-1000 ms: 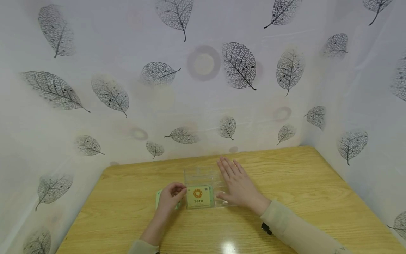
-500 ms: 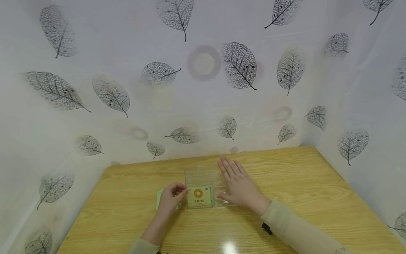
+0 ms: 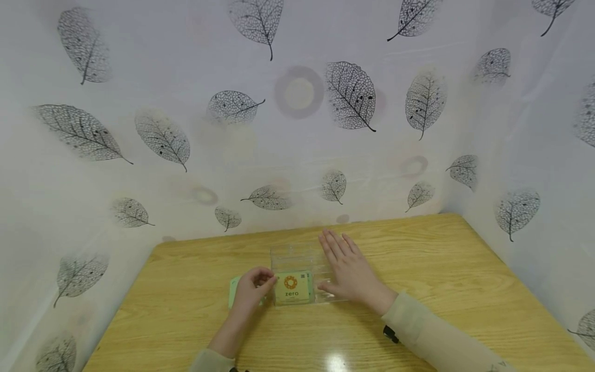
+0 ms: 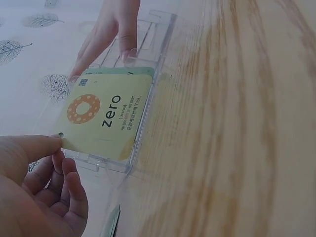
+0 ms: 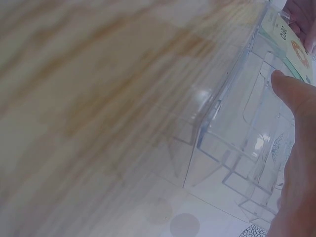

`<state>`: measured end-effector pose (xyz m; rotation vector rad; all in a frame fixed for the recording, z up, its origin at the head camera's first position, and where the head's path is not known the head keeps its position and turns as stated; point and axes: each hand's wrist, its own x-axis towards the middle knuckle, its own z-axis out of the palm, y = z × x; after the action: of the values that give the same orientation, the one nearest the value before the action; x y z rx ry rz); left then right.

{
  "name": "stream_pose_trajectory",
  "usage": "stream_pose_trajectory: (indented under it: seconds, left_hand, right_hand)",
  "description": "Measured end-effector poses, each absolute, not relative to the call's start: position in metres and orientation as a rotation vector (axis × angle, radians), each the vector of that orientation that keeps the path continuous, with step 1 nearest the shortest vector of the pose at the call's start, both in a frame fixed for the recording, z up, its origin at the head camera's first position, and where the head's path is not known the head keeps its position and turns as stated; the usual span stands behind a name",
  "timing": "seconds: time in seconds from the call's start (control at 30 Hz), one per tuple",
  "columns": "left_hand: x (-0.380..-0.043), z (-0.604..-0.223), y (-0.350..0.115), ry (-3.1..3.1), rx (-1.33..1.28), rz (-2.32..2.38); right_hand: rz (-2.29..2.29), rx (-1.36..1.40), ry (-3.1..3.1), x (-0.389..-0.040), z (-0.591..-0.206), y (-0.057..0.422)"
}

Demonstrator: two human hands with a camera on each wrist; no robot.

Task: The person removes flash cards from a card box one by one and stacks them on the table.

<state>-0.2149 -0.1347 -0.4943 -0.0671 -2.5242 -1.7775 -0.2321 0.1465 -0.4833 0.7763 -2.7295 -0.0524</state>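
Observation:
A yellow flashcard (image 4: 108, 116) printed with "zero" and an orange ring lies at the left end of a clear plastic box (image 5: 232, 118), over a green card (image 4: 140, 71). My left hand (image 3: 253, 290) pinches the flashcard's left corner, by its punched hole, between thumb and fingertips. My right hand (image 3: 350, 271) lies over the box's right part with its fingers straight, and the thumb touches the plastic just right of the cards. More green cards (image 3: 233, 292) lie on the table, partly hidden under my left hand.
The wooden table (image 3: 418, 258) meets a pale curtain (image 3: 297, 155) with leaf prints at its back and sides. A dark band (image 3: 390, 335) shows at my right wrist.

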Motion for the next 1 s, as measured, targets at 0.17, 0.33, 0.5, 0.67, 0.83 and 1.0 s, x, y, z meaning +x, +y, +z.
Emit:
stream_pose_trajectory:
  seconds: [0.17,0.33,0.5,0.67,0.83,1.0]
  left_hand:
    - [-0.2171,-0.4946,-0.1346,-2.537,-0.040,-1.783]
    - [-0.2166,-0.4933,-0.1341,-2.533,-0.039,-1.770]
    - [-0.2145,-0.4928,-0.1342,-2.522,-0.046,-1.771]
    - [-0.2139,-0.4925,-0.1334,-2.526,-0.017,-1.780]
    - [-0.2139,-0.4920,-0.1336,-2.519,-0.018,-1.788]
    - [-0.2129,-0.4899,-0.1334,-2.503,-0.020,-1.817]
  right_hand:
    - [-0.061,0.772,-2.735,-0.2327,-0.4828,0.1465]
    - [-0.063,0.775,-2.732,-0.2332,-0.4829,0.1467]
    - [-0.090,0.779,-2.730,-0.2332,-0.4829,0.1462]
    - [-0.092,0.775,-2.744,-0.2323,-0.4830,0.1460]
    - [-0.107,0.769,-2.737,-0.2319,-0.4832,0.1463]
    - [-0.113,0.767,-2.736,-0.2324,-0.4832,0.1466]
